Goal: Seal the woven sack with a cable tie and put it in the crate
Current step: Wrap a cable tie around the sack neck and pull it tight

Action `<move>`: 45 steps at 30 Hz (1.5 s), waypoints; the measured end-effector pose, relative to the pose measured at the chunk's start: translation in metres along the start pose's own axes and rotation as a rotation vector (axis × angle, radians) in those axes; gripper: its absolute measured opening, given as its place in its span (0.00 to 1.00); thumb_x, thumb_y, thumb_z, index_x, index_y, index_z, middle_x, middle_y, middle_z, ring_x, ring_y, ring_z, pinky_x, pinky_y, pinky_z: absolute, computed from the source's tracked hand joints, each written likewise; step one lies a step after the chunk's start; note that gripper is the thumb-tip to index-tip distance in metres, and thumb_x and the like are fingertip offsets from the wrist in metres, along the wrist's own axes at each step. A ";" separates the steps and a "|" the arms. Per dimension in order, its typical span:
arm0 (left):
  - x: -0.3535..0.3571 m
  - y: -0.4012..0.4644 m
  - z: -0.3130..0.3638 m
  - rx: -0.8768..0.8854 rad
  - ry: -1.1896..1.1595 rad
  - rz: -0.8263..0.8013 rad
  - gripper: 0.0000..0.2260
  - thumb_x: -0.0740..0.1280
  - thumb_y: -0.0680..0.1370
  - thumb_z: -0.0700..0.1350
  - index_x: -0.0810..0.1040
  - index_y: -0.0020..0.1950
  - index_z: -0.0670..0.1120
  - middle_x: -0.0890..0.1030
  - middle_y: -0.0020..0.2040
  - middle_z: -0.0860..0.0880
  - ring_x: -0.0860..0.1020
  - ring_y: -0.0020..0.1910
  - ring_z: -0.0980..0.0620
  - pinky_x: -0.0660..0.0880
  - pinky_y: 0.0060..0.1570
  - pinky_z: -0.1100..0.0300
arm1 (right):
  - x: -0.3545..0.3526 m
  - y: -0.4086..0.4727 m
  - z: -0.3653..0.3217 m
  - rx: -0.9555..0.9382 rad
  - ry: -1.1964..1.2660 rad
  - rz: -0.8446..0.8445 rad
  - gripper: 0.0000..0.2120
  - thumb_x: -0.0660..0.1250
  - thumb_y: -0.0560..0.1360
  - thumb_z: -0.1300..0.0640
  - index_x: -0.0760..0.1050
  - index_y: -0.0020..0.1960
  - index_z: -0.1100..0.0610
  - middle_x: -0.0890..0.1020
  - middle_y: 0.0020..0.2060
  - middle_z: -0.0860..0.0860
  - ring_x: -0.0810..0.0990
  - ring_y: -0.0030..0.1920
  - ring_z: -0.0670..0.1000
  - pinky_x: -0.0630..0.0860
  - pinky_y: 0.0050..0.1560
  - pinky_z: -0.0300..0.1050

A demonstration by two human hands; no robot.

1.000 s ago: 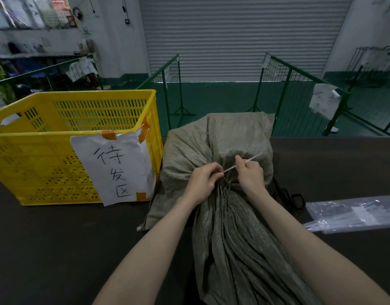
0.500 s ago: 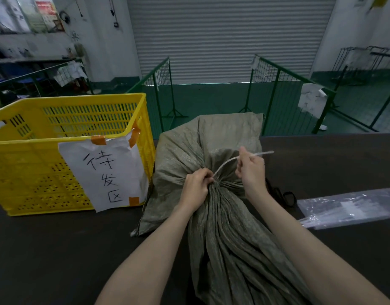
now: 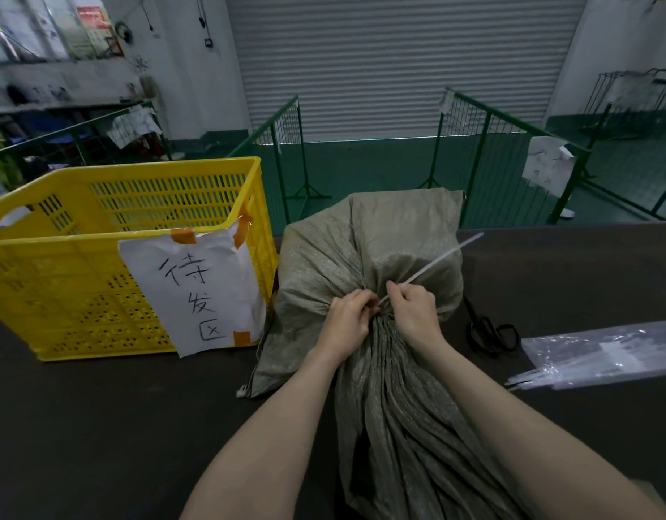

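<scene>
A grey-green woven sack (image 3: 395,257) lies on the dark table, its fabric gathered into a tight neck in the middle. My left hand (image 3: 347,324) grips that neck from the left. My right hand (image 3: 415,315) pinches a white cable tie (image 3: 442,258) close to the neck; the tie's long free tail sticks up and to the right. The loop around the neck is hidden by my fingers. A yellow slotted crate (image 3: 98,257) with a taped paper label (image 3: 196,290) stands to the left of the sack, touching or nearly touching it.
Black scissors (image 3: 489,330) lie on the table just right of the sack. A clear plastic bag of white cable ties (image 3: 601,354) lies at the right edge. Green wire fences (image 3: 485,152) stand beyond the table's far edge.
My right hand slid back down the tie to the neck, leaving a longer free tail pointing up and right. My left hand keeps hold of the gathered neck.
</scene>
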State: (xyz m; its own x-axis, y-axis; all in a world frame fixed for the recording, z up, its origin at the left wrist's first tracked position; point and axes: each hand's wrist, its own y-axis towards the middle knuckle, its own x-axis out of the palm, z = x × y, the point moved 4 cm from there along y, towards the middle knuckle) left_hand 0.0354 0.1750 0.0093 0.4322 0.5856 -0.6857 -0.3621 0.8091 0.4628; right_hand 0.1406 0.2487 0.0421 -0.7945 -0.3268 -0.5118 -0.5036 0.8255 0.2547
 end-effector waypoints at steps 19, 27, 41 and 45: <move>-0.004 -0.014 -0.003 -0.139 -0.062 -0.029 0.04 0.68 0.73 0.37 0.80 0.47 0.42 0.80 0.45 0.44 0.79 0.45 0.46 0.75 0.48 0.53 | -0.004 -0.016 0.016 0.046 0.078 -0.201 0.20 0.60 0.79 0.53 0.72 0.29 0.54 0.75 0.23 0.49 0.74 0.24 0.45 0.72 0.37 0.46; -0.004 -0.023 -0.005 -0.237 -0.154 0.017 0.05 0.68 0.76 0.42 0.81 0.49 0.42 0.81 0.47 0.46 0.78 0.47 0.51 0.71 0.50 0.63 | -0.036 -0.030 0.049 -0.010 0.025 -0.105 0.07 0.67 0.75 0.56 0.77 0.38 0.53 0.82 0.35 0.52 0.80 0.39 0.51 0.73 0.43 0.45; 0.002 -0.027 -0.009 -0.126 -0.081 0.051 0.03 0.67 0.76 0.40 0.79 0.48 0.45 0.77 0.44 0.53 0.76 0.44 0.55 0.73 0.47 0.59 | -0.084 0.000 0.184 0.378 -0.430 -0.043 0.13 0.63 0.73 0.60 0.73 0.56 0.60 0.76 0.56 0.59 0.75 0.57 0.63 0.73 0.55 0.56; 0.007 -0.026 -0.009 -0.088 0.018 0.052 0.03 0.64 0.78 0.44 0.76 0.49 0.48 0.77 0.44 0.54 0.77 0.45 0.51 0.74 0.45 0.48 | -0.084 0.002 0.212 0.397 -0.597 -0.126 0.15 0.62 0.73 0.60 0.72 0.58 0.63 0.75 0.58 0.62 0.73 0.58 0.65 0.72 0.57 0.57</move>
State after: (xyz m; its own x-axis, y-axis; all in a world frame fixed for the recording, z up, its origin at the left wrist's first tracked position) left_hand 0.0411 0.1575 -0.0127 0.3969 0.6248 -0.6724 -0.4547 0.7702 0.4473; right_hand 0.2781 0.3752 -0.0882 -0.3611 -0.2170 -0.9069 -0.3275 0.9401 -0.0945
